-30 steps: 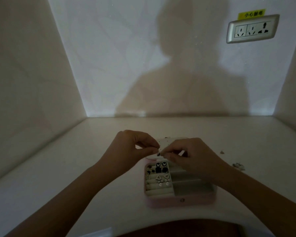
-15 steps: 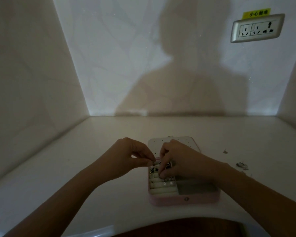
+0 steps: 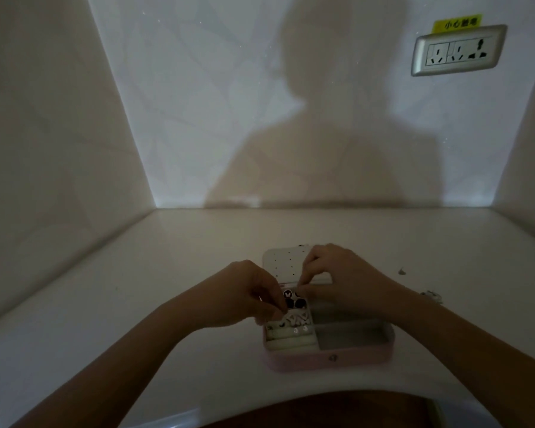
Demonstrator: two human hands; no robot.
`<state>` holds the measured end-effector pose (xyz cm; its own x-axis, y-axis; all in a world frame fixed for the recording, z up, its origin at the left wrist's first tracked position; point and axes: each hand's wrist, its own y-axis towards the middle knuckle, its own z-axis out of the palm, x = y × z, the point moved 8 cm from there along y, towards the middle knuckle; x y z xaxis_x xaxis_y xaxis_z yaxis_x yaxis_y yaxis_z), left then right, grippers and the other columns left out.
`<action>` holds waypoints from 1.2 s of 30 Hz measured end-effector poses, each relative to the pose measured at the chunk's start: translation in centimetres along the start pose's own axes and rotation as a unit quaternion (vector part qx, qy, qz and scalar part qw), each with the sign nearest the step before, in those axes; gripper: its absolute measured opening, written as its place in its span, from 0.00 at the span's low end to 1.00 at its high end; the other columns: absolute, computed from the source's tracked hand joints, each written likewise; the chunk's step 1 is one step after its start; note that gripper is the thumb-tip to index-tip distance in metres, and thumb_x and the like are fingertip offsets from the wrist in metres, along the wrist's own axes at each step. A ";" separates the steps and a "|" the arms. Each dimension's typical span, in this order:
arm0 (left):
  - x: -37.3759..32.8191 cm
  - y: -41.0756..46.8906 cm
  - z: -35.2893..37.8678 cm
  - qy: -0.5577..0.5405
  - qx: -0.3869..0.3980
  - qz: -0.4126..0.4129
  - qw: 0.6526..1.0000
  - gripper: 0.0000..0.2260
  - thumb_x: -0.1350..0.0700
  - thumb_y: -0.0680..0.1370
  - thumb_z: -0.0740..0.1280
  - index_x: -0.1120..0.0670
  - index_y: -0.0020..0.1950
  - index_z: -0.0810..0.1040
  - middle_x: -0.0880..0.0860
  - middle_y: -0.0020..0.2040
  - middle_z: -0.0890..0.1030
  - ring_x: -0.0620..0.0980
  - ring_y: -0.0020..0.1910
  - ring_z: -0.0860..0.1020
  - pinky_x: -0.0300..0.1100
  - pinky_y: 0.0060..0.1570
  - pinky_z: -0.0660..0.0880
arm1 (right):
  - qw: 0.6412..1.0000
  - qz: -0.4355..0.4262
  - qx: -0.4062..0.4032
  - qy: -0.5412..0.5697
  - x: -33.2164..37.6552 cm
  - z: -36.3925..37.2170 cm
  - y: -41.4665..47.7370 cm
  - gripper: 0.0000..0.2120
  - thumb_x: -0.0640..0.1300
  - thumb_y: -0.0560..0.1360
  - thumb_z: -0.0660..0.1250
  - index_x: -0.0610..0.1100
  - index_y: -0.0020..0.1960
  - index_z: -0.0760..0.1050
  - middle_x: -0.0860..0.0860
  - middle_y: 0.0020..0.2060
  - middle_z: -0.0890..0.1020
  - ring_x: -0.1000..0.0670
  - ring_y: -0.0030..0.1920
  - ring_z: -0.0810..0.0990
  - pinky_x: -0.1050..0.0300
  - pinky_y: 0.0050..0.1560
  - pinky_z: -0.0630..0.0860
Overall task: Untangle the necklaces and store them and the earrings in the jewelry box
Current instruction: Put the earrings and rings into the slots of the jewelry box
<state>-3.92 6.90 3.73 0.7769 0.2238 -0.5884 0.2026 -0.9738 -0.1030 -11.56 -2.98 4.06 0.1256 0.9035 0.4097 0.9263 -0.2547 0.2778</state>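
Over one box (image 3: pixel 328 359), left hand (image 3: pixel 241 296), right hand (image 3: pixel 345 274)

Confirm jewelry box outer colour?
Pink, on the jewelry box, clearest along its front wall in the head view.

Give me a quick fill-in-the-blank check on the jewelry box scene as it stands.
1. The jewelry box has a ____ outer shell.
2. Seen from the camera, the dark earrings sit in the box's ____ half.
3. Small loose pieces lie on the table to the box's ____.
4. The label above the wall outlet is ____.

Missing words: pink; left; right; yellow.
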 end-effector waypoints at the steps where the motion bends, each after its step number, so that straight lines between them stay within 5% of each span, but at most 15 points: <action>1: 0.1 0.1 0.1 -0.001 0.001 -0.004 1.000 0.04 0.59 0.72 0.72 0.51 0.45 0.83 0.49 0.42 0.84 0.38 0.34 0.79 0.31 0.39 0.76 | 1.000 0.006 -0.018 -0.001 -0.6 -0.4 -0.2 0.06 0.52 0.73 0.69 0.52 0.45 0.81 0.63 0.44 0.71 0.64 0.47 0.68 0.69 0.46 0.61; 8: 0.2 0.7 0.4 0.018 0.002 -0.027 0.999 0.04 0.59 0.72 0.72 0.52 0.45 0.84 0.51 0.40 0.84 0.38 0.29 0.77 0.28 0.34 0.73 | 0.996 0.059 -0.057 0.040 -3.6 -1.3 -1.7 0.02 0.47 0.73 0.70 0.49 0.42 0.81 0.59 0.43 0.75 0.60 0.45 0.73 0.66 0.46 0.69; 11: 0.2 0.9 0.4 0.014 0.032 -0.045 0.998 0.05 0.58 0.72 0.72 0.53 0.47 0.84 0.48 0.37 0.83 0.37 0.26 0.73 0.28 0.31 0.70 | 0.995 0.063 -0.054 0.046 -4.1 -1.0 -2.0 0.02 0.46 0.73 0.70 0.48 0.43 0.82 0.57 0.43 0.75 0.61 0.44 0.73 0.73 0.42 0.68; 17: 0.9 0.7 0.9 0.009 0.096 -0.083 0.992 0.04 0.56 0.72 0.73 0.48 0.45 0.84 0.55 0.44 0.84 0.40 0.29 0.72 0.34 0.37 0.71 | 0.996 0.059 -0.049 0.035 -4.4 -0.7 -2.3 0.03 0.47 0.74 0.69 0.49 0.44 0.81 0.57 0.44 0.76 0.61 0.45 0.73 0.74 0.44 0.67; 25: 0.0 1.3 0.4 0.040 0.056 -0.071 0.995 0.06 0.58 0.72 0.72 0.53 0.48 0.84 0.42 0.34 0.80 0.38 0.28 0.73 0.30 0.31 0.70 | 0.994 0.049 -0.077 0.056 -4.6 -1.2 -2.3 0.03 0.44 0.74 0.69 0.46 0.44 0.82 0.53 0.44 0.77 0.59 0.44 0.73 0.75 0.42 0.68; 36: -0.1 2.0 0.9 0.097 0.028 -0.084 0.991 0.07 0.56 0.72 0.72 0.52 0.50 0.83 0.46 0.43 0.82 0.38 0.30 0.74 0.28 0.30 0.69 | 0.994 0.047 -0.079 0.060 -5.0 -1.0 -2.3 0.04 0.45 0.74 0.70 0.46 0.45 0.82 0.55 0.44 0.76 0.58 0.45 0.74 0.72 0.44 0.69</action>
<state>-4.08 4.92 2.88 0.8364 0.3802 -0.3947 0.3089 -0.9220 -0.2336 -14.64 -7.30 2.21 0.1575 0.8282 0.5379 0.8437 -0.3959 0.3626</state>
